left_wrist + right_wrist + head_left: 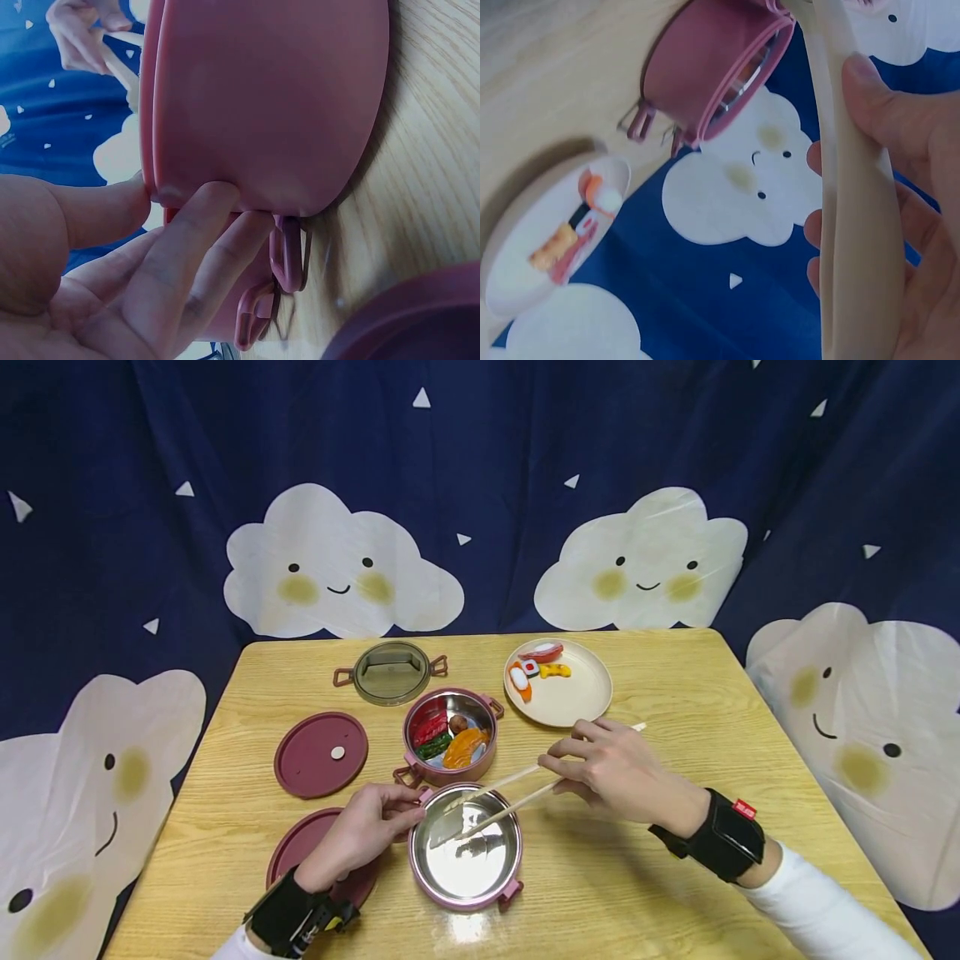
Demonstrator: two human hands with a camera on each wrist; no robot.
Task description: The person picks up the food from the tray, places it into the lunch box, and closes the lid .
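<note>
My left hand point(378, 818) grips a pink steel-lined pot point(467, 896) by its side near one handle, thumb on the rim and fingers against the outer wall. Pale wooden tongs point(510, 811) are held in my right hand point(611, 770), their arms spread and their tips over the inside of this pot. The thumb presses one broad face of the tongs point(862, 262) in the right wrist view. Just behind stands a second pink pot point(450, 774) holding an orange piece point(465, 748), red and green pieces, and a small brown ball. No food shows between the tong tips.
A cream plate point(588, 689) with several toy sushi pieces lies back right. Behind the pots is a see-through lid point(393, 681) with two handles. Two maroon round lids point(311, 768) lie at left, the nearer one partly under my left forearm.
</note>
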